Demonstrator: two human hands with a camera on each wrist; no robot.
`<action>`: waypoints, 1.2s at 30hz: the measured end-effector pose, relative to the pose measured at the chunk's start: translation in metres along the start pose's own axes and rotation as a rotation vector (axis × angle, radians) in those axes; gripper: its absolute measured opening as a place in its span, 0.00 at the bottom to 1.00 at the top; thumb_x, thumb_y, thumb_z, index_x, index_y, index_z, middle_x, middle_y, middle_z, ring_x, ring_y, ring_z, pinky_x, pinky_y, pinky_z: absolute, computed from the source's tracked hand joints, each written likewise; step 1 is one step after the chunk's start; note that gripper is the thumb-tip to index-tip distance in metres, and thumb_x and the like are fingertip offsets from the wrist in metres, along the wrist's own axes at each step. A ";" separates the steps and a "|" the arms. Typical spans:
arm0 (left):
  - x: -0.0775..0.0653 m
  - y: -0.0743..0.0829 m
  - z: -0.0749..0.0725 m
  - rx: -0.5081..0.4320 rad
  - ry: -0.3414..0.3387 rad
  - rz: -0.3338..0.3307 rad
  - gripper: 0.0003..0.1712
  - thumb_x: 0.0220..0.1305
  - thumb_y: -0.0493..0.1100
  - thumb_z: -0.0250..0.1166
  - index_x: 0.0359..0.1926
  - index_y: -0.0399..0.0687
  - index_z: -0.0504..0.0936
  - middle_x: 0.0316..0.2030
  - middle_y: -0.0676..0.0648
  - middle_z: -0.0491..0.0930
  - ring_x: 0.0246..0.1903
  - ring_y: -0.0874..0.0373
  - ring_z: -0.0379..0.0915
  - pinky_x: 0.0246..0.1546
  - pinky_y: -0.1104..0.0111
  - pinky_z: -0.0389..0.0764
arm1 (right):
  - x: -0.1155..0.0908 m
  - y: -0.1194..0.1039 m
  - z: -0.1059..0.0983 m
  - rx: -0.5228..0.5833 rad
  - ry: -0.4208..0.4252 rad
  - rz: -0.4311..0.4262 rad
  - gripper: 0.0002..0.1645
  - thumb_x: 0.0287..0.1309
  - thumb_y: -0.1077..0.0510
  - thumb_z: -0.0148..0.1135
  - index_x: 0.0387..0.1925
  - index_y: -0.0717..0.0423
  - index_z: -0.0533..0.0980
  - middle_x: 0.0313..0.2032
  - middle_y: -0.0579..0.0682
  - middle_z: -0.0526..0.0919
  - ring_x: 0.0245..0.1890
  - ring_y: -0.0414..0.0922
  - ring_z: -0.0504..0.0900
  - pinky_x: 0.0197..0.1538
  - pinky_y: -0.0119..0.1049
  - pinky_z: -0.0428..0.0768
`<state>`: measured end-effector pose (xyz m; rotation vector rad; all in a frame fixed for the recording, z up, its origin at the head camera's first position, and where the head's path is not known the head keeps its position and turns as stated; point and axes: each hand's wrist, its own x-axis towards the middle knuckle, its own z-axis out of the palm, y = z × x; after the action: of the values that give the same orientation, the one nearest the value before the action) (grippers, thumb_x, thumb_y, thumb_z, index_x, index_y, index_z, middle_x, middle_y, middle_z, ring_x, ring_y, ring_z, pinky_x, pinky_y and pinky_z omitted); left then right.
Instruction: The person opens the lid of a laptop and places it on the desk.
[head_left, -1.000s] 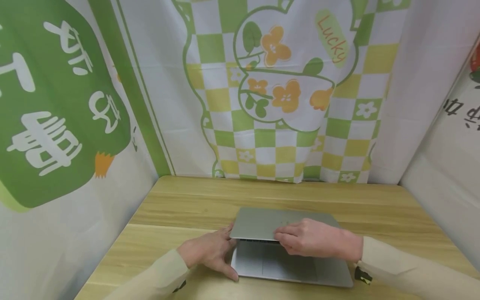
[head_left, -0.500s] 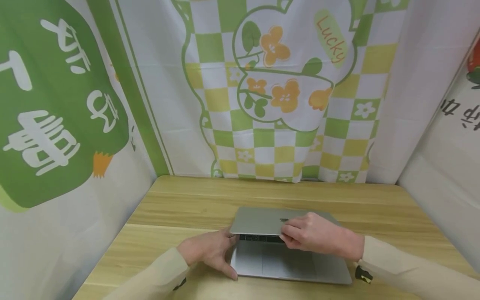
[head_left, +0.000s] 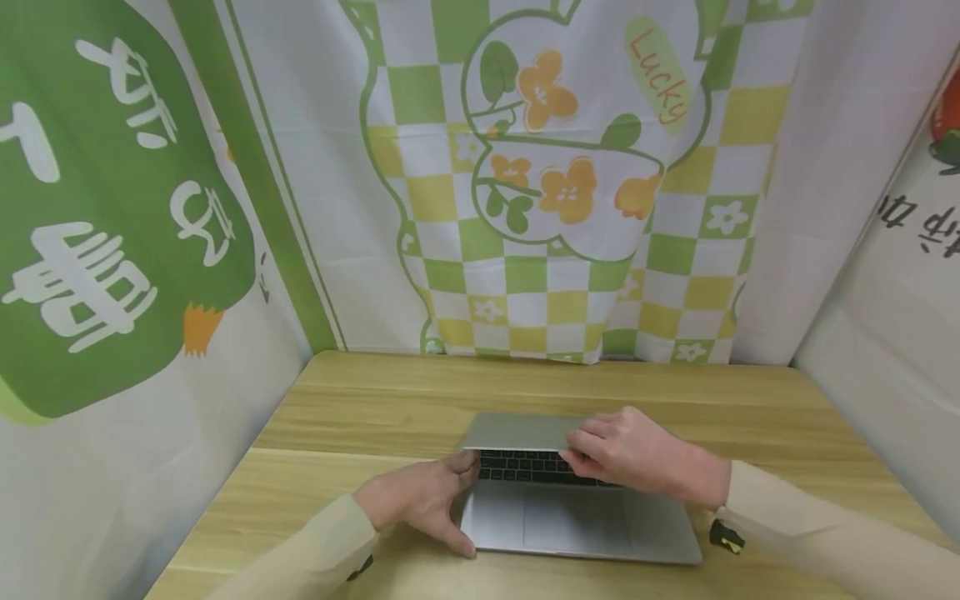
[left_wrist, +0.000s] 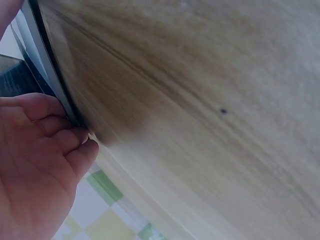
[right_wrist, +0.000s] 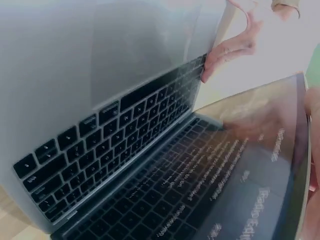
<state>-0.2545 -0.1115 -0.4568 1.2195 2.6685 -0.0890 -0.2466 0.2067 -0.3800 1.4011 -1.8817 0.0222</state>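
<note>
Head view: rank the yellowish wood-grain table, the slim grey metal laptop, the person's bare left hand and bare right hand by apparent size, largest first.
1. Wood-grain table
2. Grey metal laptop
3. Left hand and right hand: too alike to rank.

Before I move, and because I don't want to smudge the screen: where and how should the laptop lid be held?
Likely best pinched at the middle of its front edge, coming from the front: the laptop lid is thin and part-raised, holding that edge above the keyboard. The right hand grips it there.
</note>
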 end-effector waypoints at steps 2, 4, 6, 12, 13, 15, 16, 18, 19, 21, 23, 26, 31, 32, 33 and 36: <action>0.000 0.000 0.000 -0.020 -0.006 -0.009 0.70 0.44 0.83 0.60 0.73 0.36 0.58 0.76 0.36 0.49 0.74 0.45 0.55 0.70 0.62 0.66 | 0.003 0.007 -0.001 0.012 0.014 0.022 0.19 0.70 0.52 0.50 0.22 0.49 0.75 0.15 0.37 0.74 0.12 0.30 0.69 0.14 0.20 0.65; 0.000 0.001 -0.001 -0.028 -0.007 -0.011 0.69 0.44 0.83 0.60 0.73 0.36 0.59 0.76 0.35 0.48 0.74 0.45 0.53 0.71 0.61 0.64 | 0.007 0.014 -0.002 0.024 0.032 0.041 0.19 0.70 0.52 0.49 0.23 0.51 0.76 0.15 0.38 0.75 0.12 0.30 0.70 0.14 0.21 0.68; 0.000 0.001 -0.002 -0.030 -0.014 -0.013 0.69 0.44 0.83 0.60 0.73 0.36 0.59 0.76 0.35 0.49 0.74 0.45 0.53 0.72 0.61 0.63 | 0.009 0.020 -0.002 0.037 0.039 0.056 0.20 0.70 0.52 0.48 0.24 0.51 0.77 0.16 0.39 0.76 0.12 0.30 0.71 0.14 0.21 0.69; 0.001 0.001 -0.004 -0.018 -0.023 -0.018 0.69 0.44 0.83 0.60 0.73 0.37 0.59 0.76 0.35 0.49 0.74 0.45 0.53 0.72 0.62 0.63 | 0.012 0.027 -0.005 0.044 0.044 0.056 0.20 0.70 0.51 0.49 0.24 0.53 0.77 0.15 0.40 0.78 0.12 0.30 0.71 0.15 0.19 0.68; 0.001 0.001 -0.004 -0.016 -0.021 -0.019 0.69 0.44 0.83 0.60 0.73 0.37 0.59 0.76 0.35 0.48 0.74 0.45 0.53 0.72 0.62 0.63 | 0.012 0.028 -0.005 0.042 0.040 0.062 0.19 0.69 0.51 0.50 0.24 0.53 0.77 0.15 0.40 0.78 0.12 0.30 0.71 0.15 0.18 0.68; 0.001 0.000 -0.004 -0.019 -0.021 -0.020 0.69 0.44 0.83 0.60 0.73 0.37 0.59 0.76 0.35 0.48 0.74 0.45 0.52 0.72 0.62 0.63 | 0.014 0.030 -0.006 0.041 0.028 0.074 0.18 0.69 0.51 0.51 0.25 0.53 0.77 0.16 0.40 0.78 0.12 0.30 0.70 0.15 0.18 0.67; 0.001 0.000 -0.004 -0.018 -0.019 -0.021 0.69 0.44 0.83 0.60 0.73 0.37 0.58 0.76 0.35 0.48 0.74 0.45 0.53 0.72 0.62 0.63 | 0.014 0.031 -0.006 0.042 0.021 0.081 0.17 0.69 0.51 0.52 0.25 0.53 0.76 0.16 0.40 0.78 0.12 0.29 0.69 0.15 0.17 0.66; 0.001 0.001 -0.004 -0.020 -0.020 -0.022 0.70 0.44 0.83 0.60 0.73 0.37 0.58 0.76 0.35 0.48 0.74 0.45 0.53 0.72 0.62 0.63 | 0.015 0.032 -0.007 0.040 0.005 0.099 0.16 0.68 0.51 0.54 0.25 0.52 0.76 0.15 0.39 0.76 0.12 0.28 0.67 0.15 0.17 0.64; 0.001 0.002 -0.004 -0.024 -0.023 -0.023 0.70 0.44 0.83 0.60 0.73 0.37 0.58 0.76 0.35 0.47 0.74 0.45 0.53 0.72 0.62 0.63 | 0.015 0.033 -0.007 0.039 0.002 0.107 0.16 0.67 0.52 0.55 0.24 0.52 0.75 0.15 0.39 0.76 0.12 0.28 0.66 0.15 0.17 0.64; 0.000 0.003 -0.003 -0.029 -0.026 -0.024 0.70 0.43 0.83 0.60 0.73 0.36 0.58 0.76 0.35 0.47 0.74 0.45 0.53 0.72 0.62 0.63 | 0.015 0.035 -0.006 0.033 0.007 0.117 0.15 0.66 0.52 0.57 0.24 0.52 0.75 0.14 0.39 0.75 0.12 0.28 0.64 0.14 0.17 0.63; 0.000 0.004 -0.003 -0.031 -0.026 -0.023 0.70 0.43 0.83 0.61 0.73 0.36 0.58 0.76 0.35 0.48 0.74 0.45 0.53 0.72 0.62 0.63 | 0.016 0.038 -0.005 0.018 0.013 0.128 0.15 0.65 0.52 0.58 0.23 0.53 0.75 0.14 0.39 0.75 0.11 0.28 0.64 0.14 0.18 0.63; 0.000 0.004 -0.004 -0.031 -0.023 -0.023 0.70 0.44 0.83 0.61 0.73 0.36 0.57 0.76 0.35 0.48 0.74 0.45 0.54 0.72 0.63 0.63 | 0.017 0.042 -0.005 -0.007 0.006 0.150 0.14 0.63 0.52 0.60 0.23 0.52 0.76 0.12 0.40 0.73 0.11 0.29 0.63 0.13 0.20 0.62; 0.000 0.004 -0.004 -0.039 -0.022 -0.024 0.71 0.44 0.83 0.61 0.74 0.36 0.57 0.76 0.34 0.47 0.74 0.45 0.54 0.72 0.62 0.63 | 0.020 0.050 -0.006 0.001 -0.054 0.206 0.14 0.59 0.54 0.65 0.20 0.49 0.74 0.12 0.38 0.71 0.12 0.28 0.61 0.14 0.20 0.61; 0.000 0.004 -0.004 -0.042 -0.022 -0.024 0.71 0.44 0.83 0.61 0.74 0.35 0.57 0.76 0.34 0.47 0.74 0.45 0.54 0.72 0.62 0.63 | 0.020 0.051 -0.006 0.007 -0.065 0.219 0.15 0.58 0.54 0.65 0.19 0.48 0.73 0.12 0.38 0.70 0.12 0.28 0.60 0.15 0.20 0.60; 0.000 0.004 -0.004 -0.043 -0.023 -0.023 0.71 0.44 0.83 0.61 0.74 0.35 0.57 0.76 0.34 0.47 0.74 0.45 0.54 0.72 0.62 0.63 | 0.020 0.052 -0.006 0.010 -0.075 0.229 0.15 0.58 0.54 0.66 0.18 0.48 0.72 0.12 0.38 0.70 0.12 0.28 0.60 0.15 0.20 0.60; 0.000 0.004 -0.003 -0.046 -0.022 -0.023 0.71 0.44 0.83 0.61 0.74 0.35 0.57 0.76 0.34 0.47 0.74 0.45 0.53 0.72 0.62 0.63 | 0.021 0.055 -0.006 0.015 -0.096 0.249 0.16 0.59 0.54 0.66 0.18 0.47 0.71 0.12 0.37 0.70 0.12 0.28 0.59 0.15 0.20 0.59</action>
<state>-0.2522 -0.1084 -0.4534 1.1675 2.6508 -0.0448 -0.2901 0.2138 -0.3408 1.1884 -2.1300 0.0925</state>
